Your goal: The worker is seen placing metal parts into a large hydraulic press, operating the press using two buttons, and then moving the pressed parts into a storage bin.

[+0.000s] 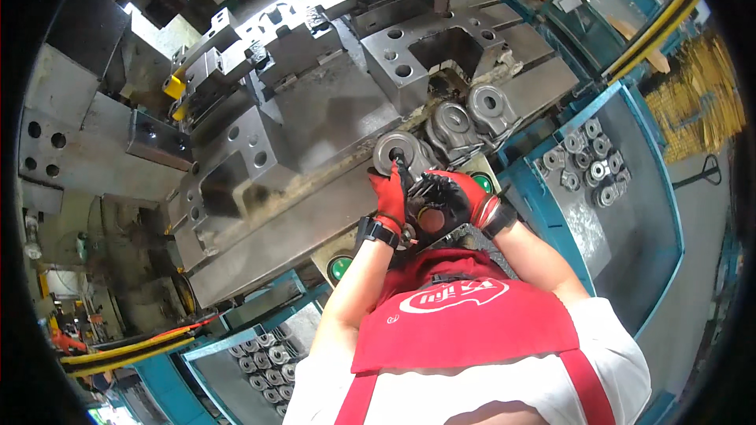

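At the machine's near edge, a grey ring-shaped metal casting [385,146] lies under both my gloved hands. My left hand [389,195], in a red and black glove, is closed on it, with a fingertip at its central hole. On the casting's near side, my right hand [461,195] has dark, curled fingers against its lower end; part of the grip is hidden. Two similar castings stand just to the right, a middle casting [453,122] and a farther casting [490,104].
Steel die blocks [315,122] fill the machine bed ahead. Green buttons sit either side of my hands, a left button [340,268] and a right button [483,182]. Blue bins with several castings stand at right [665,212] and lower left [206,382].
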A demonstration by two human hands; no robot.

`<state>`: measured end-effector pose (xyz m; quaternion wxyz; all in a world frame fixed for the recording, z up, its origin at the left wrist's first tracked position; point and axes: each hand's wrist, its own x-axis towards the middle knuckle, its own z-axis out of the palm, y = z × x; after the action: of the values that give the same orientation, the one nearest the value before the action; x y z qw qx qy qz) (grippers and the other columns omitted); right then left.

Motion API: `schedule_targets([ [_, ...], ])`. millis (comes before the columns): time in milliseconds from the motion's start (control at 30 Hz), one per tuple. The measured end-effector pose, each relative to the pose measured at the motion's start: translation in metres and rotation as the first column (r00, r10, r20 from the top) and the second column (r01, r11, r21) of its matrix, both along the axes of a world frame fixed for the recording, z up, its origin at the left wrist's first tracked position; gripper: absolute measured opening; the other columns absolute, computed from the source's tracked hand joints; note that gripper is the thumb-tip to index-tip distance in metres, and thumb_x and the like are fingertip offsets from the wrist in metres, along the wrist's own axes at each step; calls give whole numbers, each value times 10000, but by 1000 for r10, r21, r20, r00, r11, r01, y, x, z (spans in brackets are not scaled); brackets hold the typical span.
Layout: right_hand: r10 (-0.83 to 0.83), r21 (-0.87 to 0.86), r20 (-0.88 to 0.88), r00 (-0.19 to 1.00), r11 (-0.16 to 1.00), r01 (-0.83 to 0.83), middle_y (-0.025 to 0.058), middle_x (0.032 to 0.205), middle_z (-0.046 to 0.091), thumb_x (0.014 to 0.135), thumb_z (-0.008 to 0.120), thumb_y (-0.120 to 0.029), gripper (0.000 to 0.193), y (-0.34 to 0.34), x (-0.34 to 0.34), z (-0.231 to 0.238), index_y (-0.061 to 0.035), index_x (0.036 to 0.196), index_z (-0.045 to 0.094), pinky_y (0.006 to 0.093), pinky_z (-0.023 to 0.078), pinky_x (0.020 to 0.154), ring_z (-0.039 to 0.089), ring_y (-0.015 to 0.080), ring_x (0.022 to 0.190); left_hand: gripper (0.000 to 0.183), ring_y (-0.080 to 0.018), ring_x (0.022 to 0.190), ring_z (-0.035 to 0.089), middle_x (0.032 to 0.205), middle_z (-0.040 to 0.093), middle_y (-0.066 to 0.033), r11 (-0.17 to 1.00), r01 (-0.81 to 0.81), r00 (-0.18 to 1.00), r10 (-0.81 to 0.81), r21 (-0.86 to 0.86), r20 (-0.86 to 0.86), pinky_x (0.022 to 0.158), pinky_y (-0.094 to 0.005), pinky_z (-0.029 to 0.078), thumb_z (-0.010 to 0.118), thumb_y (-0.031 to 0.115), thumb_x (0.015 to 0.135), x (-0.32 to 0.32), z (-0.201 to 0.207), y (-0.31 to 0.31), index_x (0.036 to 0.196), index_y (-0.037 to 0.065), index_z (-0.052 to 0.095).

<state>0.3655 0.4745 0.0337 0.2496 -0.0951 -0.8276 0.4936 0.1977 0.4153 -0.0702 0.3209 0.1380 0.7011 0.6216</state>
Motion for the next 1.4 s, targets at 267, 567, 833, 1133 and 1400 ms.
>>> schedule_targets([
  [267,-177,-951,-25,984,309,31,58,1043,542,837,484,-74,313,-27,17,-31,-13,1142,453,276,443,778,533,141,927,404,-173,986,477,1146,460,-61,922,27,963,-127,385,237,836,-312,405,506,224,841,11,54,-35,1195,79,375],
  [567,-90,-713,80,993,691,120,68,1144,496,877,430,-308,434,-43,29,-14,-30,1208,391,317,408,845,504,167,1011,265,-145,825,510,956,557,-33,951,-62,927,-57,302,371,745,-283,412,550,186,810,-18,34,-43,1033,49,506],
  [833,-194,-906,148,970,368,212,67,971,579,845,492,-186,296,-47,35,-32,-48,1107,491,283,451,740,565,156,878,446,-284,925,527,1040,545,-173,997,4,948,-29,-76,-318,810,-338,404,606,230,763,-34,11,-43,1101,-26,467],
  [1133,-200,-729,104,974,651,211,64,947,586,808,544,-213,341,-52,38,-49,-53,1107,506,287,463,736,559,147,878,525,-230,1112,407,1220,429,-141,999,38,997,-38,5,-68,949,-320,294,535,237,830,-42,35,-51,1231,-36,335],
  [1400,-420,-914,112,900,313,260,40,929,593,819,518,-194,299,-55,67,-60,-47,1079,527,272,446,754,575,147,856,411,-175,1043,440,1190,442,-100,987,4,998,6,160,-57,905,-301,335,493,198,854,-8,68,-82,1198,8,374],
])
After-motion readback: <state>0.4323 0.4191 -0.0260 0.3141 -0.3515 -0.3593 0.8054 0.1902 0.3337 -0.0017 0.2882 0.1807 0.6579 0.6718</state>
